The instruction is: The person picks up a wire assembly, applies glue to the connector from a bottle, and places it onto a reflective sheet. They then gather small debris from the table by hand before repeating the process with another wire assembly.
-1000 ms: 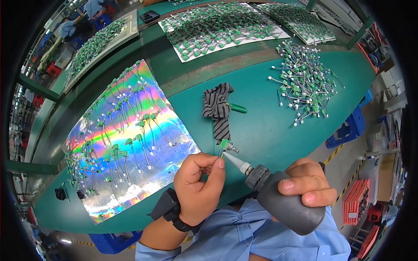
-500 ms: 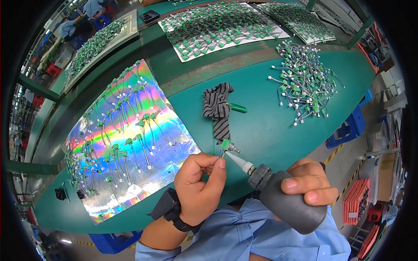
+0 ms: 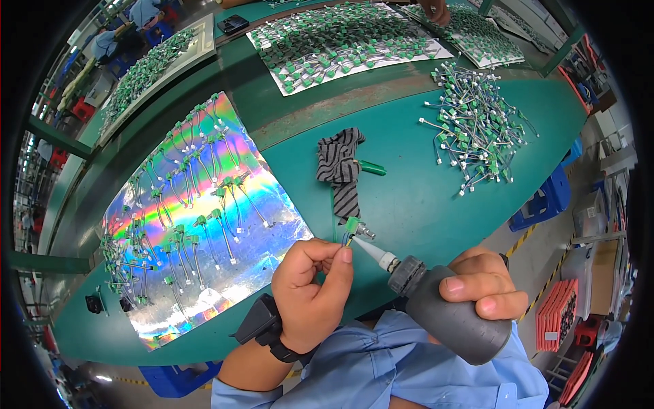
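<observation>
Between thumb and forefinger, my left hand (image 3: 315, 286) pinches the thin wires of a small green connector board (image 3: 352, 225) with a metal fitting on its side. My right hand (image 3: 482, 286) is wrapped round a dark grey squeeze bottle (image 3: 458, 315), tilted so its pale tapered nozzle (image 3: 371, 249) points up and left. The nozzle's tip meets or nearly meets the board where the wires join; I cannot tell whether anything flows out. Just beyond the board lies a striped grey cloth (image 3: 339, 167) with a green stick-like thing (image 3: 372, 168) beside it.
To the left, a shiny rainbow sheet (image 3: 272, 194) carries rows of wired green boards. A loose pile of similar pieces (image 3: 480, 129) lies at the right of the green table (image 3: 402, 198). More fill white boards (image 3: 291, 93) at the back. A co-worker's hand (image 3: 436, 12) reaches in at the far right.
A co-worker's hand has come in over the far right board. The dark phone-like object at the back looks slightly shifted. My hands, the bottle and the connector board hold nearly still.
</observation>
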`<state>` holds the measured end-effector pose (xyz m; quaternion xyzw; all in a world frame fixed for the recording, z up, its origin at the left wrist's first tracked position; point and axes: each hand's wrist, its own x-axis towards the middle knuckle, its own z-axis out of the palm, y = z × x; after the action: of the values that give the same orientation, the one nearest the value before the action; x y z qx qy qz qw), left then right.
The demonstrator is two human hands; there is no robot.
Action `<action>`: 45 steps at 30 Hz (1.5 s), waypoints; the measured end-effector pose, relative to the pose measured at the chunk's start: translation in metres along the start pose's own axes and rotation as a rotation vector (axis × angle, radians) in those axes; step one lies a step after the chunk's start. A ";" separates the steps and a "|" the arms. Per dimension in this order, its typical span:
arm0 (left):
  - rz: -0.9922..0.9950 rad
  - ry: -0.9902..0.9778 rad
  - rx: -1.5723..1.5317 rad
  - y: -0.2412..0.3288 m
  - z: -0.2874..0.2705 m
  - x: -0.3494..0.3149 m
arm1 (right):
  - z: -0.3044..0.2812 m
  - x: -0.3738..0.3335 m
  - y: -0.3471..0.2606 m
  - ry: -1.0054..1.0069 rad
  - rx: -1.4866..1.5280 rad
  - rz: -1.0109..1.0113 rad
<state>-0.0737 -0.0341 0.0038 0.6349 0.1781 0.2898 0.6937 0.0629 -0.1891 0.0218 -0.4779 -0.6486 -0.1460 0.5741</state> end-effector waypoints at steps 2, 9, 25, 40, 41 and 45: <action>-0.004 -0.004 -0.008 0.000 0.000 0.000 | 0.001 0.000 -0.001 0.016 -0.010 0.002; -0.011 -0.003 0.007 0.000 -0.001 0.000 | 0.001 0.000 0.000 0.021 -0.011 0.005; -0.075 -0.004 -0.114 0.007 0.000 0.000 | -0.008 -0.003 0.000 -0.055 -0.037 0.023; -0.104 0.027 -0.125 0.001 0.002 0.003 | -0.007 -0.003 -0.001 0.018 0.020 -0.009; -0.112 0.039 -0.102 0.000 0.002 0.004 | -0.006 -0.005 0.000 0.038 0.038 -0.009; -0.111 0.049 -0.032 0.001 0.007 0.008 | -0.013 -0.009 -0.002 0.077 0.074 -0.006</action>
<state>-0.0631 -0.0342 0.0067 0.6056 0.2253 0.2690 0.7142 0.0686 -0.2034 0.0188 -0.4485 -0.6325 -0.1417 0.6154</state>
